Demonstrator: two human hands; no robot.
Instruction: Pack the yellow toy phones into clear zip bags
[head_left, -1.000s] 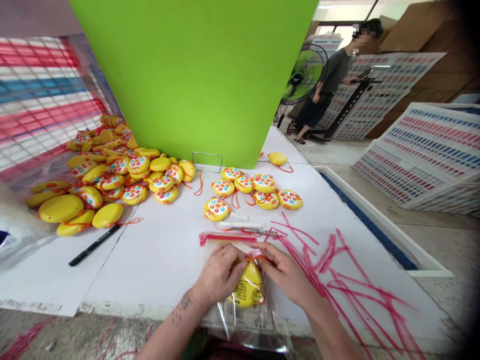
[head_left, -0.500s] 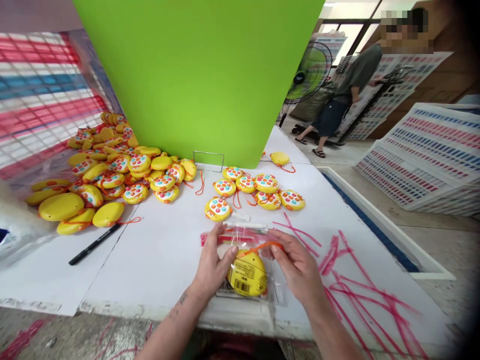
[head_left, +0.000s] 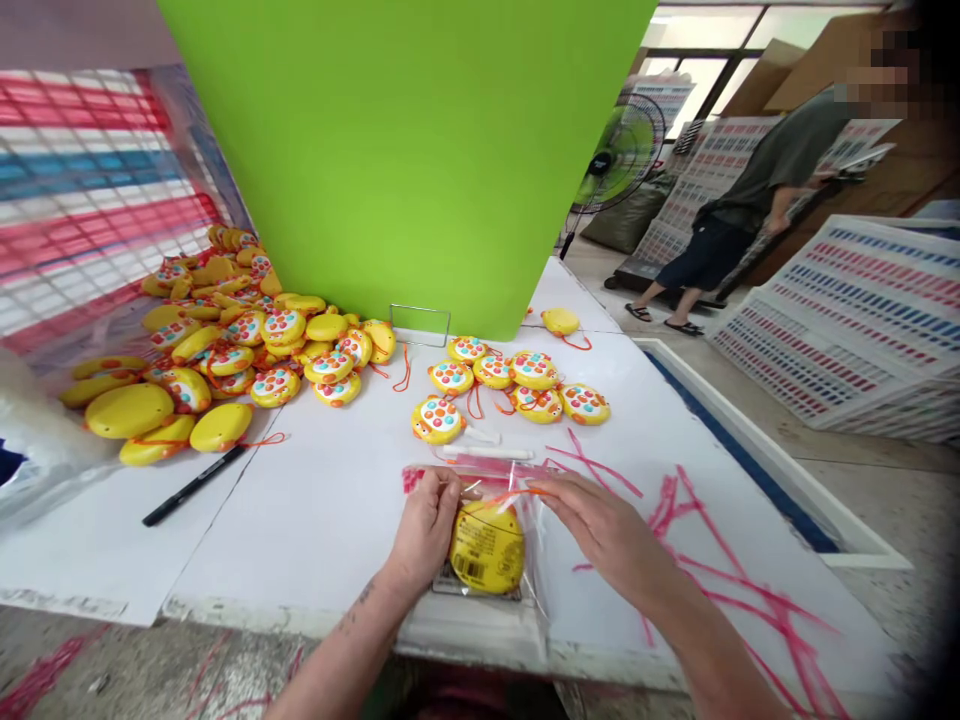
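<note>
A yellow oval toy lies with its printed, barcoded back up inside a clear plastic bag. Pinched at the bag's upper left edge, my left hand has its fingers closed on the plastic. My right hand is at the bag's upper right, fingers together and fingertips on the toy's orange strap; its thumb is mostly hidden. The bag's pink seal strip shows above the toy. Under the bag more clear plastic bags reach the table's front edge.
Similar yellow toys are heaped at left, and a small group lies ahead. A black marker, white sticks and pink strips lie on the table. Behind stands a green board. A person stands beyond, near crates.
My left hand has moved from the toy's edge to pinch the bag. My right hand has shifted left, with the strap drawn nearer the bag opening. The person behind has moved right.
</note>
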